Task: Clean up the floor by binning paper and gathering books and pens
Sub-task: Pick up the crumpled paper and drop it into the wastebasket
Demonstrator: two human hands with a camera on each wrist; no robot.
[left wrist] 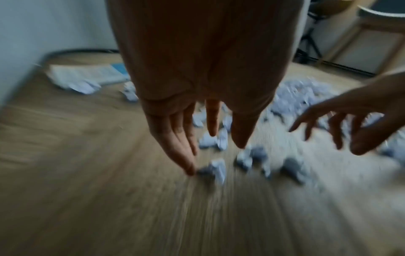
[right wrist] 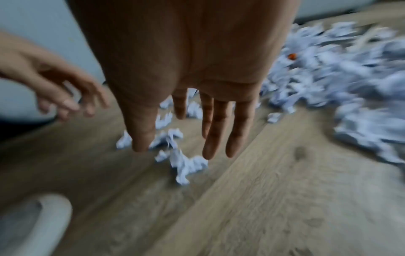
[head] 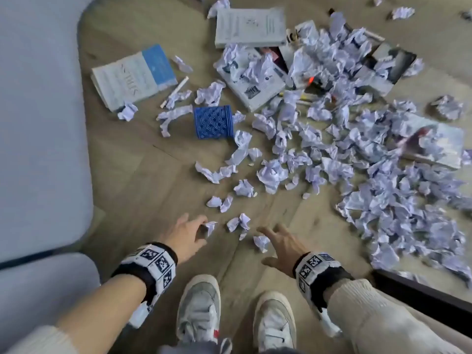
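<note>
Crumpled white paper balls litter the wooden floor, thickest at the right. Several books lie among them, one with a blue band at the left and a grey one at the back. A pen lies beside the blue-banded book. My left hand reaches down with straight fingers, fingertips just by a small paper ball. My right hand is spread above another ball. Neither hand holds anything.
A blue lattice pen cup lies on its side mid-floor. A pale upholstered seat fills the left. A dark frame edge runs along the lower right. My two white shoes stand just behind the hands.
</note>
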